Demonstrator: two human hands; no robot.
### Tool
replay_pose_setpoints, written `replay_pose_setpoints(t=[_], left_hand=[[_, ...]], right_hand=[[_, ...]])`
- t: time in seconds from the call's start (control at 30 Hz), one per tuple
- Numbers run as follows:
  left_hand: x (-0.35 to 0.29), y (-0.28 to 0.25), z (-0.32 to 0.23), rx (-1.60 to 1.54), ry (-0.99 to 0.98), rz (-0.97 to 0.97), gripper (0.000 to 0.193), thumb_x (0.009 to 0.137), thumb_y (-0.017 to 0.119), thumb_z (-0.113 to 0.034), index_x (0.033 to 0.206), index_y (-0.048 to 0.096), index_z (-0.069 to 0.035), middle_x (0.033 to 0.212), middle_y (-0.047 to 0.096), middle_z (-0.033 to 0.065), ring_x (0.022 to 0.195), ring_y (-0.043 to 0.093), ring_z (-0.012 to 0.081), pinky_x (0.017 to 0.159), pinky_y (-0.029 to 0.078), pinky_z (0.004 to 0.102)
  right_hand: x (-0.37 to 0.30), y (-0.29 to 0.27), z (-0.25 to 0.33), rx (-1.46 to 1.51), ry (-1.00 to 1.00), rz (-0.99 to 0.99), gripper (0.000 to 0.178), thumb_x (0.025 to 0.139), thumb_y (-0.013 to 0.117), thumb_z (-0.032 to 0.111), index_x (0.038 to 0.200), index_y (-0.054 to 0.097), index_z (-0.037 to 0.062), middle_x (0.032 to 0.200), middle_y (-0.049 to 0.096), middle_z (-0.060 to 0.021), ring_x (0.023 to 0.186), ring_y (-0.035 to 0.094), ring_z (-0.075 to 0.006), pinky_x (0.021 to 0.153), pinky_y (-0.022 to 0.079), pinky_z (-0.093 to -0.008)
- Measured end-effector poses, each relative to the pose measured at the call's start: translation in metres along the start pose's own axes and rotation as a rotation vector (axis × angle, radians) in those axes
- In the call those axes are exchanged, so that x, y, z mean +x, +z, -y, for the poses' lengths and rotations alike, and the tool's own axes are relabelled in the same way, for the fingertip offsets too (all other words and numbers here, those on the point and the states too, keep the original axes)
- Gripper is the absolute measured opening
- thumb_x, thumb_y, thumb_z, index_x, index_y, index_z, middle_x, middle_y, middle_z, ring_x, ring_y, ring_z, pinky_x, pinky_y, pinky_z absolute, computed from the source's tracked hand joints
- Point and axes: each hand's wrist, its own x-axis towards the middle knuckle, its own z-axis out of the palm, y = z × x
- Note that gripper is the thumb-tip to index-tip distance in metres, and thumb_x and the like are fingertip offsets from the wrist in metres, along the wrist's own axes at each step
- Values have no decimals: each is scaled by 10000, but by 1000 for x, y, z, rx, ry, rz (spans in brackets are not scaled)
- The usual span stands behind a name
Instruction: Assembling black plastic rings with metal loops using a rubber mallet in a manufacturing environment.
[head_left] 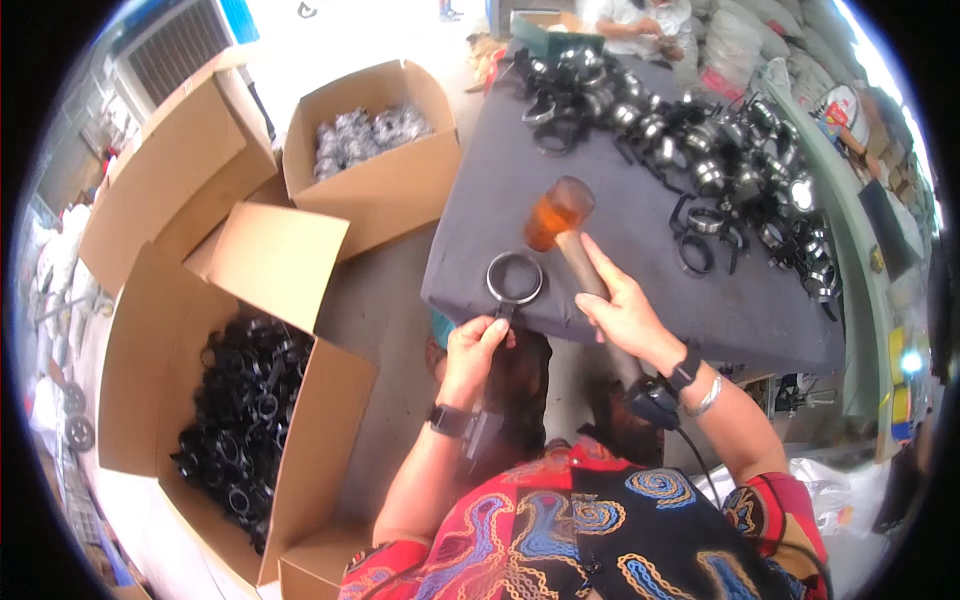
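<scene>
My left hand (475, 354) pinches the short black stem of a ring-shaped clamp (515, 279), whose round metal band lies at the near left corner of the grey-covered table (480, 200). In my right hand (630, 315) is a mallet (583, 265) with a wooden handle and an orange-brown head. Its head hangs just beyond the ring and to the right, apart from it. The index finger stretches along the handle while the other fingers wrap round it. A heap of similar black and silver ring clamps (740, 165) covers the table's far and right side.
At the left, an open cardboard box (140, 400) holds many black ring parts. Behind it, another carton (375, 200) contains silvery pieces. A person (640, 25) sits at the table's far end, near stacked sacks (735, 50). A black cable (697, 455) hangs by my right wrist.
</scene>
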Motion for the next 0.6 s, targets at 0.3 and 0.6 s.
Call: replay_pose_setpoints(t=[0.3, 0.6], left_hand=[[7, -1, -2, 152, -40, -20, 204, 950, 556, -157, 828, 644, -19, 787, 664, 58, 735, 604, 119, 694, 470, 258], [-2, 23, -67, 45, -94, -39, 144, 937, 555, -124, 875, 618, -11, 716, 641, 66, 642, 610, 136, 620, 485, 260]], right_hand=[[-49, -16, -45, -315, -372, -33, 744, 846, 584, 104, 1502, 235, 90, 1425, 415, -189, 1286, 438, -305, 1041, 370, -370], [-70, -118, -89, 192, -234, -772, 642, 857, 536, 14, 1456, 309, 64, 828, 544, -17, 599, 519, -70, 486, 482, -226]])
